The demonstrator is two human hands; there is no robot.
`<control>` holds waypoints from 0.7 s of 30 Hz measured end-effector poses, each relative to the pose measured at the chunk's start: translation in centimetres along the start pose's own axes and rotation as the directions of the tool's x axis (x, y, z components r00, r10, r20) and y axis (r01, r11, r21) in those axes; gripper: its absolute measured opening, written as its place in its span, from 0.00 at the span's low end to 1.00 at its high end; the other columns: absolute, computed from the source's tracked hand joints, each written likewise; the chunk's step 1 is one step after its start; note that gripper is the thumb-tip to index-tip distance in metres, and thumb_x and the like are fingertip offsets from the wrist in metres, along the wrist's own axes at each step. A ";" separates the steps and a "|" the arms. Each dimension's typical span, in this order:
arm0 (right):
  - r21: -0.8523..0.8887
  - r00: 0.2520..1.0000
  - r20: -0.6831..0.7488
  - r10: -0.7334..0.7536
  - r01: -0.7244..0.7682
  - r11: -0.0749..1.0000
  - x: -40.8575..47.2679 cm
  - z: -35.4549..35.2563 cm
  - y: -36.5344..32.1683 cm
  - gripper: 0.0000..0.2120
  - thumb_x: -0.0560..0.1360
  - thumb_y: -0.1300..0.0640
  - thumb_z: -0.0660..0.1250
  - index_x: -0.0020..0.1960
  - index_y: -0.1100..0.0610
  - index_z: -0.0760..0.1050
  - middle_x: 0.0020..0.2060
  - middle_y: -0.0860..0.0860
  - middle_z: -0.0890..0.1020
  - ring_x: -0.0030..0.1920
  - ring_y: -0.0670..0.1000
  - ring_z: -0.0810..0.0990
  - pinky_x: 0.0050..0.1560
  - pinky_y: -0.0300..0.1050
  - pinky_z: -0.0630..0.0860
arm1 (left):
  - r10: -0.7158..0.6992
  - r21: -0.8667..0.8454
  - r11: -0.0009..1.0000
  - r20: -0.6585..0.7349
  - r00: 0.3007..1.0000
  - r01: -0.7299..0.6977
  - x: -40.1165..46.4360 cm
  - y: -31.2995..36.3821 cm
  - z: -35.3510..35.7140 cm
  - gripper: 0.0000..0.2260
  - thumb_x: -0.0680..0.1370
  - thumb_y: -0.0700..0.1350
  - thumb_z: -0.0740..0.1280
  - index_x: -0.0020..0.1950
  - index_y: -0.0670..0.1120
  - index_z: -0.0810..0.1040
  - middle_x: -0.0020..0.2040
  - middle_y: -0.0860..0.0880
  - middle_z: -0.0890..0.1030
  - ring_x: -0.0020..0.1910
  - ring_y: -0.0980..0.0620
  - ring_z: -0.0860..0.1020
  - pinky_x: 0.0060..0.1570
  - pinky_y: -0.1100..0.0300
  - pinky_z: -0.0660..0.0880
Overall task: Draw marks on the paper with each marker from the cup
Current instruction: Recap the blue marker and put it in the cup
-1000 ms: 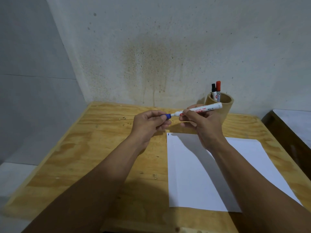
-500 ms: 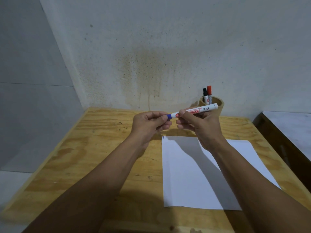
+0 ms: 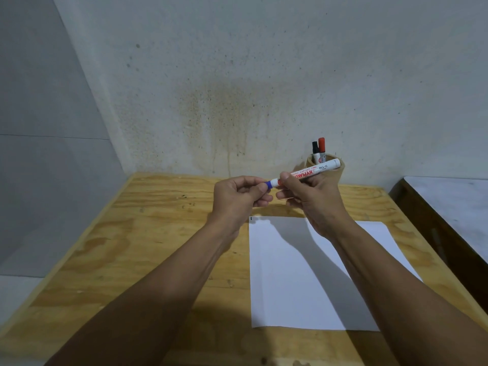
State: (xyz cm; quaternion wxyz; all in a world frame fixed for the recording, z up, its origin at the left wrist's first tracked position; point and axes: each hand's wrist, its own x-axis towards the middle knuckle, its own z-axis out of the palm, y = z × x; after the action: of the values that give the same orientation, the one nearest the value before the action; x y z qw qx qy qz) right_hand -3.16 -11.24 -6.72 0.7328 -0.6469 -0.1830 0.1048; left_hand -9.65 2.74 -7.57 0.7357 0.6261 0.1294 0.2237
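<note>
A white marker (image 3: pixel 314 171) with a blue cap (image 3: pixel 268 184) is held level above the far edge of the white paper (image 3: pixel 285 286). My right hand (image 3: pixel 306 196) grips its barrel. My left hand (image 3: pixel 237 196) pinches the blue cap, which sits on the marker's left end. A small dark mark (image 3: pixel 251 219) shows at the paper's far left corner. Behind my right hand stands the brown cup (image 3: pixel 339 169), partly hidden, holding a black-capped marker (image 3: pixel 315 151) and a red-capped marker (image 3: pixel 321 149).
The paper lies on a plywood table (image 3: pixel 158 247) set against a stained grey wall (image 3: pixel 237 101). A dark-framed surface with a pale top (image 3: pixel 454 207) stands at the right. The floor drops away on the left.
The marker stays between both hands, with the blue cap against its end throughout. The head camera has shifted slightly, so the cup sits more behind my right hand.
</note>
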 end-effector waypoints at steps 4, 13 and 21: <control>-0.135 0.999 0.017 0.043 -0.041 0.990 0.4 -0.3 0.4 0.07 0.76 0.56 0.70 0.48 0.60 0.80 0.39 0.55 0.79 0.43 0.51 0.79 0.43 0.46 0.74 | 0.015 0.092 0.996 -0.037 0.999 -0.011 0.1 -0.4 0.2 0.02 0.72 0.38 0.73 0.44 0.43 0.83 0.38 0.45 0.85 0.36 0.53 0.82 0.37 0.63 0.78; -0.087 0.991 -0.041 0.126 -0.129 0.988 1.1 -1.5 0.1 0.10 0.82 0.63 0.59 0.63 0.64 0.68 0.54 0.61 0.77 0.51 0.58 0.85 0.48 0.52 0.84 | 0.075 0.597 0.802 -0.060 0.995 -0.025 0.8 -3.2 -2.3 0.13 0.72 0.47 0.74 0.54 0.46 0.83 0.51 0.53 0.82 0.51 0.59 0.76 0.48 0.66 0.69; -0.471 0.985 -0.164 -0.061 -0.024 0.882 1.3 -4.2 -2.9 0.11 0.84 0.59 0.57 0.60 0.60 0.75 0.38 0.55 0.76 0.37 0.53 0.79 0.44 0.60 0.83 | 0.028 0.642 0.764 0.057 0.998 -0.058 2.2 -2.7 0.0 0.16 0.70 0.46 0.75 0.56 0.44 0.81 0.52 0.48 0.81 0.48 0.49 0.82 0.50 0.51 0.80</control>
State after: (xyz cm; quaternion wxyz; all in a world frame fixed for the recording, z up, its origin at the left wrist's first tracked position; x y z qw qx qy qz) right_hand -0.51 -14.90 -4.08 0.5677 -0.8105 -0.1444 -0.0067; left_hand -7.31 3.56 -9.98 0.4741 0.8478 0.1675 0.1687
